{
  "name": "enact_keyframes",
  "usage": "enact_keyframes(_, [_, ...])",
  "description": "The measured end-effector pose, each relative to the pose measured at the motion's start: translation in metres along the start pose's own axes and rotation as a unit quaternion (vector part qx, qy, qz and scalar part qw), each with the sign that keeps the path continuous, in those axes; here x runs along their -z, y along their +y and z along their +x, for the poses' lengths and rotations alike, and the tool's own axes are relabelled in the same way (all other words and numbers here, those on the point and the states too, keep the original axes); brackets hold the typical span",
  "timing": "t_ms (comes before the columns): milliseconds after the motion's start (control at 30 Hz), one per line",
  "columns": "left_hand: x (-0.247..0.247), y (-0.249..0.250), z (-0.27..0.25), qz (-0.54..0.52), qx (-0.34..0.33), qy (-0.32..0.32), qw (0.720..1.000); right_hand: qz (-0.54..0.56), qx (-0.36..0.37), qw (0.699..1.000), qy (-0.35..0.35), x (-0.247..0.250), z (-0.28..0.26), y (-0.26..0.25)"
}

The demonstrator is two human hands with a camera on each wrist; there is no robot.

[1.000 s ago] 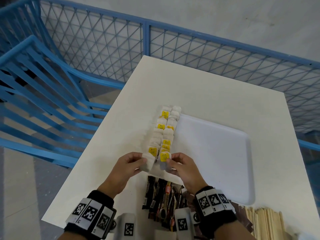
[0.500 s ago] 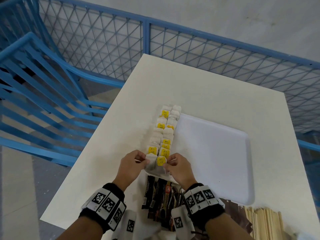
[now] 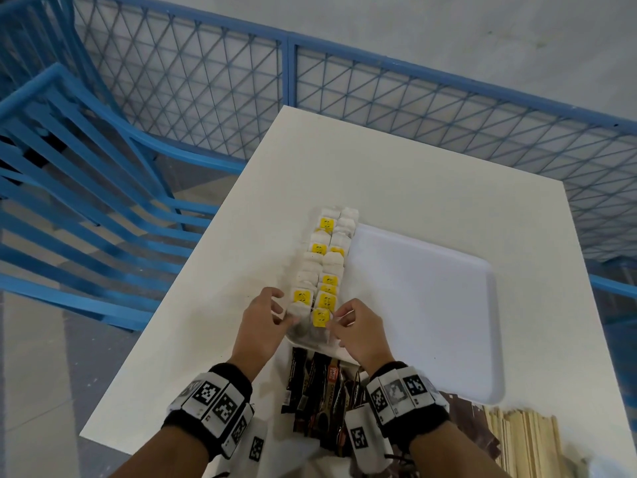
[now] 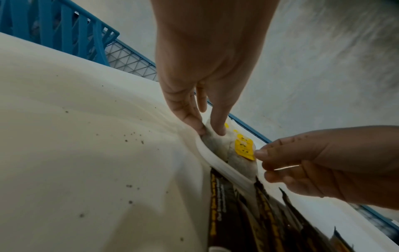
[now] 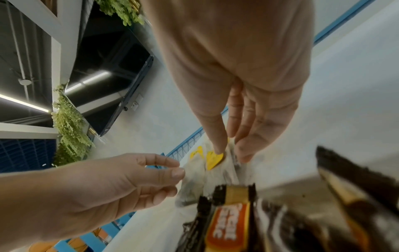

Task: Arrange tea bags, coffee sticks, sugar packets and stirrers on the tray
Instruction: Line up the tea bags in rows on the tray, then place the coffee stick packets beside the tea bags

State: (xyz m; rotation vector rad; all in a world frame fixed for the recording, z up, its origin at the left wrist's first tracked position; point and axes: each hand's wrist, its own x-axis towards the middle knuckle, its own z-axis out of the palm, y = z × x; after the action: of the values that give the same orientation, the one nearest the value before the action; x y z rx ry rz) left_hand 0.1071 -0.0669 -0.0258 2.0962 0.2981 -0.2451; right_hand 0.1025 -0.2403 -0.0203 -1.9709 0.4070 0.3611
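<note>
left hand [image 3: 263, 319]: pinching nearest white paper tea bag [image 3: 299, 310] | right hand [image 3: 356, 326]: fingertips pinching yellow-tagged tea bag [image 3: 322, 319] | both bags at near-left corner of white plastic tray [image 3: 431, 305] on white desk [image 3: 396, 174] | dark coffee sticks [image 3: 320, 391] just beside tray

White rectangular surface [image 3: 396, 188], seen from above. On it lies a white tray [image 3: 431, 305] with raised rim. Dark coffee sticks [image 3: 320, 391] lie in a loose pile on the surface just beside the tray's near edge, one end overlapping its rim. A bundle of pale wooden stirrers [image 3: 520, 443] rests at the surface's near right corner. Small dark specks [image 4: 131, 136] dot the surface.
</note>
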Motion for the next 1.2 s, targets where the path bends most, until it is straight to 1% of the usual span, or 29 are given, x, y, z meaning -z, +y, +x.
enact_keyframes(100, [0.007,-0.002,-0.004,0.023,-0.008,0.011,1.000,-0.023,0.016,1.000,0.009,0.012,-0.004,0.001])
enact_keyframes(200, [0.014,-0.004,-0.013,0.057,-0.044,0.004,0.997,-0.045,0.035,0.998,0.020,0.028,-0.014,0.006])
enact_keyframes(233, [0.017,-0.005,-0.017,0.059,-0.053,-0.014,0.997,-0.054,0.043,0.997,0.019,0.033,-0.017,0.008])
enact_keyframes(300, [0.018,-0.005,-0.027,0.060,-0.065,-0.077,0.993,-0.072,0.057,0.996,0.003,0.043,-0.027,0.013])
enact_keyframes(367, [0.016,-0.005,-0.038,0.081,-0.066,-0.139,0.985,-0.097,0.071,0.992,-0.032,0.052,-0.038,0.019])
enact_keyframes(400, [0.014,-0.006,-0.042,0.098,-0.060,-0.155,0.981,-0.113,0.079,0.989,-0.048,0.056,-0.044,0.021])
enact_keyframes(467, [0.009,-0.010,-0.049,0.134,-0.042,-0.145,0.979,-0.147,0.096,0.982,-0.068,0.062,-0.054,0.028])
enact_keyframes(533, [0.004,-0.014,-0.055,0.162,-0.009,-0.117,0.980,-0.179,0.111,0.974,-0.081,0.066,-0.064,0.034])
enact_keyframes(600, [-0.001,-0.014,-0.063,0.171,0.028,-0.113,0.978,-0.220,0.143,0.960,-0.102,0.065,-0.072,0.038])
enact_keyframes(667, [-0.008,-0.014,-0.069,0.165,0.051,-0.120,0.978,-0.268,0.202,0.934,-0.124,0.059,-0.077,0.041])
enact_keyframes(733, [-0.015,-0.013,-0.073,0.164,0.056,-0.113,0.978,-0.335,0.249,0.898,-0.140,0.052,-0.081,0.041])
enact_keyframes(800, [-0.020,-0.013,-0.073,0.155,0.068,-0.104,0.980,-0.400,0.277,0.862,-0.142,0.047,-0.080,0.041])
enact_keyframes(867, [-0.023,-0.014,-0.075,0.136,0.077,-0.095,0.983,-0.432,0.295,0.841,-0.138,0.043,-0.078,0.043])
enact_keyframes(1000, [-0.021,-0.017,-0.081,0.124,0.075,-0.087,0.986,-0.445,0.322,0.828,-0.119,0.042,-0.074,0.046])
enact_keyframes(1100, [-0.016,-0.017,-0.086,0.081,0.099,-0.093,0.987,-0.431,0.336,0.830,-0.110,0.048,-0.074,0.047])
enact_keyframes(1200, [-0.009,-0.016,-0.090,0.080,0.089,-0.097,0.988,-0.413,0.353,0.831,-0.116,0.056,-0.077,0.041])
